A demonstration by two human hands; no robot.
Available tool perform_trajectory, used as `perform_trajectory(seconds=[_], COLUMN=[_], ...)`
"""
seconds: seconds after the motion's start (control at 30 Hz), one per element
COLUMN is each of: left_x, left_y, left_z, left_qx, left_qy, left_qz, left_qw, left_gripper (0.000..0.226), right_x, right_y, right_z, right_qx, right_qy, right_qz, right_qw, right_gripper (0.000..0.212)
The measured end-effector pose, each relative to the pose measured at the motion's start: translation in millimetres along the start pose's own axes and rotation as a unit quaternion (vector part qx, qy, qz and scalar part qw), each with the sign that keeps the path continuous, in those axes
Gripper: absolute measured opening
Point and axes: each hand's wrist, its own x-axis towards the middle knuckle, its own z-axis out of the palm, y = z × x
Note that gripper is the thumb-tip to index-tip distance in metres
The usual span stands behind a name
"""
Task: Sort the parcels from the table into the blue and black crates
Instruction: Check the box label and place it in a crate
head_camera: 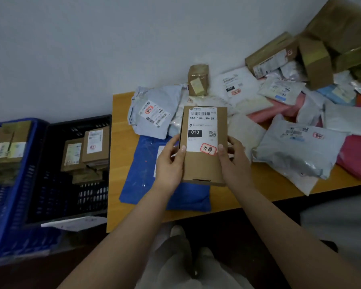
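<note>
Parcels (290,113) heaped over the far and right parts of the wooden bench (265,180): soft mailers in white, grey, pink, plus taped cardboard boxes stacked toward the wall at right. Left of the bench, below its level: blue crate (6,215) outermost, black crate (56,184) between it and the bench edge. Both crates holding brown labelled boxes; a white flat mailer (75,223) lying on the black crate's near rim. On the bench near its left front: blue mailer (146,180), flat, partly under the hands. Grey mailer (152,113) beyond it, crumpled, label up. Small taped brown box (198,80) upright near the wall, behind the grey mailer. Held above the bench, over the blue mailer: brown box (203,147), label facing up, reading 010-010-L30-551, black 010 block, QR code, red stamp at lower right of label. Left hand (171,163) grip clamped on the box's left edge, thumb on top face. Right hand (233,161) grip clamped on the right edge, thumb on the label corner beside the stamp.
</note>
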Motion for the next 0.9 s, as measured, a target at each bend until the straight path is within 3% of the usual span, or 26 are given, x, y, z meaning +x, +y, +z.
perform_trajectory(seconds=[0.2,0.57,0.9], left_x=[-52,-108,-126], left_y=[-21,-62,-93], left_z=[6,-58,-196], left_qx=[0.018,0.002,-0.012], left_qy=[0.043,0.128,0.166], left_qz=[-0.007,-0.041,-0.027], left_qw=[0.999,0.991,0.986], left_gripper=[0.039,0.043,0.045], right_x=[-32,-76,-130], right_y=[27,32,-6], right_z=[-9,54,179], right_qx=[0.015,-0.01,-0.042], right_qy=[-0.056,-0.161,-0.186], right_qz=[0.036,0.029,0.025], right_qw=[0.998,0.986,0.981], right_gripper=[0.039,0.04,0.038])
